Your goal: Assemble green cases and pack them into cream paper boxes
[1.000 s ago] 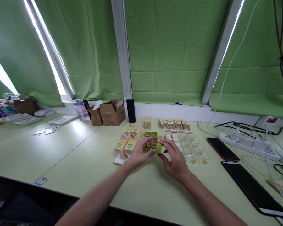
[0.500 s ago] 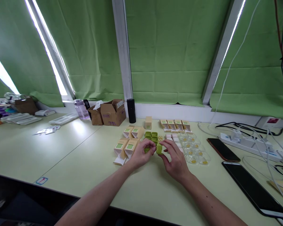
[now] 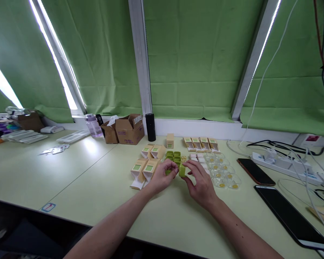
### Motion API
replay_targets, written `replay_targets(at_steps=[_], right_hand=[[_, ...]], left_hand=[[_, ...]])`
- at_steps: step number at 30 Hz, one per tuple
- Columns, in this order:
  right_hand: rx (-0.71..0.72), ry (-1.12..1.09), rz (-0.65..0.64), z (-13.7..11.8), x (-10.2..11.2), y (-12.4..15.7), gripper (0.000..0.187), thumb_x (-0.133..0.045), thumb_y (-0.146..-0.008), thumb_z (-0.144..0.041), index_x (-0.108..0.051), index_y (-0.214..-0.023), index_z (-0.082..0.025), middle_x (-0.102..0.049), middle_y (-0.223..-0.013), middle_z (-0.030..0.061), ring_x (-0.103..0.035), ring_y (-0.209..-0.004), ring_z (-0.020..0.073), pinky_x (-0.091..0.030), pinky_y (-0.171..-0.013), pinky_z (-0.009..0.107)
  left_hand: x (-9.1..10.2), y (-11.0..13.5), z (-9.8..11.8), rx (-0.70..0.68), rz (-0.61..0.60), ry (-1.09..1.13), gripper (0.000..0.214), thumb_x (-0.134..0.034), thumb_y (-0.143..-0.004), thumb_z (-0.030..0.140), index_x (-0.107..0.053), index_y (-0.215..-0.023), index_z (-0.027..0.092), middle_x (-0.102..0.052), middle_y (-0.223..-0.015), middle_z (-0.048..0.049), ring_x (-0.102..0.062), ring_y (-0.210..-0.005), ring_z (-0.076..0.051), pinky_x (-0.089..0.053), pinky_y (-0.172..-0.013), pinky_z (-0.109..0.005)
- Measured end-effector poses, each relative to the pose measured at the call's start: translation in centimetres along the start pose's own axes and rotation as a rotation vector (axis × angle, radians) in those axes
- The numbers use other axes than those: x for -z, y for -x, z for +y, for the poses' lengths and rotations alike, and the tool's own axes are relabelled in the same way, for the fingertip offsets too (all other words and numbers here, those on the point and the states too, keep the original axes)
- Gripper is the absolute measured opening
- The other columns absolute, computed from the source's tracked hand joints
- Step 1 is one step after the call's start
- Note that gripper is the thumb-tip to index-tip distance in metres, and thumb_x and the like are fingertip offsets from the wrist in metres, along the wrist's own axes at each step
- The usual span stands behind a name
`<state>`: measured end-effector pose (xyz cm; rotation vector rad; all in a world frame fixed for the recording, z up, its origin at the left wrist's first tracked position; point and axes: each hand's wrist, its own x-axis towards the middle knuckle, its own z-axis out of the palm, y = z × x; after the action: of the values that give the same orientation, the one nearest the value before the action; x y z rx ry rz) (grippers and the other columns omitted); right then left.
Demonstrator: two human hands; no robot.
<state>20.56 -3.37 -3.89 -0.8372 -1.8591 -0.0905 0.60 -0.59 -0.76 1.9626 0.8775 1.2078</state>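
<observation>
Between the thumb and fingers of my right hand [image 3: 201, 181] is a small green square-sided box [image 3: 181, 170], held up over the table. Close beside it, the fingers of my left hand [image 3: 163, 175] are pinched together at the box's left side; what they grip is too small to make out. Just beyond my hands stand several more green boxes [image 3: 173, 154], with tiny yellowish pieces [image 3: 183, 158] next to them. White-pink blocks [image 3: 201, 159] sit in rows behind my right hand. Clear plastic shells with yellow centres [image 3: 223, 167] lie to its right.
Open cartons with green labels [image 3: 139, 167] lie left of my hands; more cartons [image 3: 201, 144] stand at the back beside a closed one [image 3: 170, 140]. Two phones [image 3: 291, 216], a power strip [image 3: 283, 163] and cables are on the right. A black bottle [image 3: 150, 127] stands by cardboard boxes [image 3: 129, 131].
</observation>
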Motion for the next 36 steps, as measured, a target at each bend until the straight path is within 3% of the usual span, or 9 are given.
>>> replay_targets(at_steps=[28,36], right_hand=[[-0.015,0.018,0.001,0.13,0.08,0.05,0.043,-0.059,-0.1,-0.019,-0.056,-0.143,-0.024,-0.066,-0.134,0.0152,-0.066,-0.125,0.0301,-0.069,-0.087,0.044],[-0.018,0.015,0.01,0.2,0.11,0.02,0.043,-0.06,-0.099,-0.019,-0.057,-0.142,-0.024,-0.066,-0.133,0.0156,-0.067,-0.123,0.0306,-0.07,-0.079,0.04]], left_hand=[[0.02,-0.02,-0.37,0.029,0.013,0.083,0.034,-0.068,-0.094,0.049,-0.063,-0.085,0.017,-0.06,-0.081,-0.0029,-0.056,-0.075,-0.016,-0.048,-0.069,-0.028],[0.0,-0.05,-0.26,0.032,0.02,0.097,0.031,-0.068,-0.093,0.046,-0.063,-0.084,0.017,-0.059,-0.081,-0.0024,-0.054,-0.071,-0.015,-0.048,-0.067,-0.028]])
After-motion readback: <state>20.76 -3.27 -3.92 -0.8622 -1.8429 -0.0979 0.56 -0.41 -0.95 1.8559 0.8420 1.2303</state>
